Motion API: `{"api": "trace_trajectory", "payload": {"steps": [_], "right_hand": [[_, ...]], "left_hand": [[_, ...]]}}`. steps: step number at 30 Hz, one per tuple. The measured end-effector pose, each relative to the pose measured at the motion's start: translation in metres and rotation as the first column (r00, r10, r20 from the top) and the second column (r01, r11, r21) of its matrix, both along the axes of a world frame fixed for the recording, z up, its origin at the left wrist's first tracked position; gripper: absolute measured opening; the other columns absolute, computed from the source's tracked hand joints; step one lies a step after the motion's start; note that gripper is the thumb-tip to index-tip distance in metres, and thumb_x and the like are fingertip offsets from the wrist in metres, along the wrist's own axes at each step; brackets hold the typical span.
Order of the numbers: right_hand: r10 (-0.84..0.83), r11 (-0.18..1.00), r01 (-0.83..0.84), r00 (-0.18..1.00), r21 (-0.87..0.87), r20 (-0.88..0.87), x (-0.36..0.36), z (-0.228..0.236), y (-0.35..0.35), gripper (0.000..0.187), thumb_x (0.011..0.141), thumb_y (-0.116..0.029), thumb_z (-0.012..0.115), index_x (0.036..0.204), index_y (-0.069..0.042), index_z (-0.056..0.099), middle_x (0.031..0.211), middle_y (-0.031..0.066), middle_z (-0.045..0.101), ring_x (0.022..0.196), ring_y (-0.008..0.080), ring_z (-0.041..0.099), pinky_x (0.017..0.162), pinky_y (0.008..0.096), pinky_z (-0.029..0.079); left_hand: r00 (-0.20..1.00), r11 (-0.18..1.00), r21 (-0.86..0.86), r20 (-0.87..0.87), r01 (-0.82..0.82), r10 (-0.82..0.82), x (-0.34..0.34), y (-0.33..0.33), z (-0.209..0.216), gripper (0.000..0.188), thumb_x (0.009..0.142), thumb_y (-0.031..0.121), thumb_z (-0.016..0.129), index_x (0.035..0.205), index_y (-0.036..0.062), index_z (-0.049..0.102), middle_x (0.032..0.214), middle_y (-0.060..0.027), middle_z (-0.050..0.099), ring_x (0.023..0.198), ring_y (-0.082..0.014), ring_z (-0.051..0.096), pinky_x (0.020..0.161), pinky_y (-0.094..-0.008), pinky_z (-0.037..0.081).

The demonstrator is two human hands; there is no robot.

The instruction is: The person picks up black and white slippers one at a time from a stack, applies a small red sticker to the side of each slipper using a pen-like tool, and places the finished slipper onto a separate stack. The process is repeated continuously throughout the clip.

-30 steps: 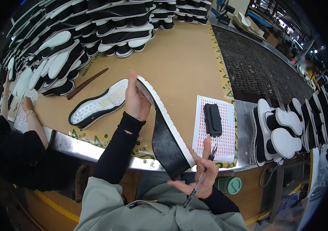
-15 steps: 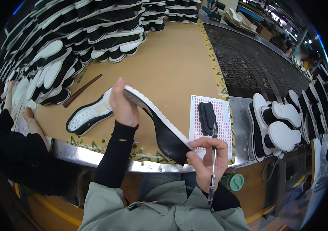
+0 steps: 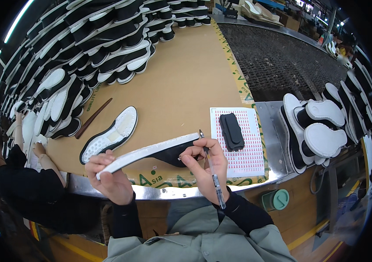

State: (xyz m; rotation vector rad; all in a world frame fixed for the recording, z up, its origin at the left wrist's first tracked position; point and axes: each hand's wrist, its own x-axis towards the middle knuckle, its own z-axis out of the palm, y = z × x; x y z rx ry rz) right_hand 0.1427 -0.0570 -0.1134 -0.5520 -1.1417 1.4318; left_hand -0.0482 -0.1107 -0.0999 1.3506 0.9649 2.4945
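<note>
A black-and-white shoe sole (image 3: 151,147) is held over the table's front edge, its white rim up and its black side toward me. My left hand (image 3: 109,177) grips its left end with fingers and thumb. My right hand (image 3: 208,168) is closed at the other end, a clear pen (image 3: 215,182) lodged between its fingers. A tiny pale piece shows by the right thumb; I cannot make out what it is. Behind my left hand a second sole (image 3: 118,129) lies with its white dimpled inside up. To the right, a black block (image 3: 231,132) rests on a sheet of small red marks (image 3: 248,163).
Stacked soles (image 3: 116,35) rise at the back left, near a brown stick (image 3: 93,118). More soles (image 3: 323,139) stand at the right on metal. A dark mesh belt (image 3: 278,61) runs behind. At the left, a co-worker's arm (image 3: 46,161) reaches over the table. A green-lidded cup (image 3: 278,199) is below.
The held sole has swung from steeply slanted to nearly level, its left end lowered toward me. My left hand came down with it; my right hand moved slightly left and up.
</note>
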Motion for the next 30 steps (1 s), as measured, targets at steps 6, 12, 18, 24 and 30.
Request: {"api": "trace_trajectory", "payload": {"steps": [6, 12, 18, 24, 30], "right_hand": [[-0.023, 1.0, 0.023, 0.999, -0.013, -0.039, -0.009, 0.0, -0.01, 0.03, 0.087, 0.004, 0.065, 0.111, 0.001, 0.047, 0.09, 0.0079, 0.064, 0.085, 0.0111, 0.059, 0.082, 0.025, 0.046], [-0.099, 0.995, 0.099, 0.994, 0.006, -0.034, -0.014, 0.0, -0.017, 0.031, 0.085, 0.007, 0.065, 0.108, 0.0, 0.047, 0.087, 0.0072, 0.062, 0.085, 0.0113, 0.059, 0.081, 0.0253, 0.047], [-0.234, 0.966, 0.219, 0.966, 0.136, 0.11, -0.012, -0.002, -0.017, 0.033, 0.08, 0.006, 0.072, 0.104, -0.001, 0.05, 0.086, 0.0062, 0.062, 0.082, 0.0107, 0.058, 0.078, 0.0251, 0.047], [-0.333, 0.932, 0.318, 0.941, 0.175, 0.062, -0.016, -0.013, -0.006, 0.032, 0.079, 0.004, 0.074, 0.102, -0.002, 0.052, 0.087, 0.0045, 0.062, 0.077, 0.0094, 0.056, 0.076, 0.0228, 0.046], [-0.344, 0.793, -0.001, 0.824, 0.609, 0.45, 0.034, 0.012, 0.009, 0.063, 0.065, -0.019, 0.088, 0.113, -0.006, 0.051, 0.132, 0.021, 0.055, 0.121, 0.0331, 0.051, 0.103, 0.0418, 0.038]], "left_hand": [[0.996, 0.996, -0.044, -0.049, -0.072, 0.07, 0.018, -0.024, 0.001, 0.042, 0.083, 0.042, 0.075, 0.087, 0.0117, 0.045, 0.089, -0.0039, 0.049, 0.086, -0.0155, 0.054, 0.097, -0.0397, 0.038], [0.992, 0.994, -0.035, -0.079, -0.102, 0.099, 0.031, -0.03, 0.004, 0.045, 0.078, 0.042, 0.079, 0.086, 0.013, 0.046, 0.087, -0.0026, 0.05, 0.084, -0.0145, 0.054, 0.095, -0.0387, 0.038], [0.995, 0.996, -0.04, -0.064, -0.078, 0.075, 0.034, -0.032, 0.004, 0.044, 0.077, 0.04, 0.079, 0.085, 0.0127, 0.046, 0.085, -0.0024, 0.049, 0.084, -0.0147, 0.054, 0.094, -0.0383, 0.038], [0.998, 1.0, -0.028, -0.065, -0.009, 0.007, 0.026, -0.032, 0.004, 0.039, 0.081, 0.036, 0.076, 0.086, 0.0119, 0.046, 0.085, -0.0031, 0.049, 0.084, -0.0159, 0.054, 0.093, -0.0379, 0.039], [0.966, 0.981, -0.074, 0.201, 0.181, -0.163, -0.011, -0.006, 0.017, 0.022, 0.09, 0.021, 0.064, 0.086, 0.0075, 0.047, 0.083, -0.0048, 0.048, 0.084, -0.0177, 0.053, 0.094, -0.0397, 0.04]]}}
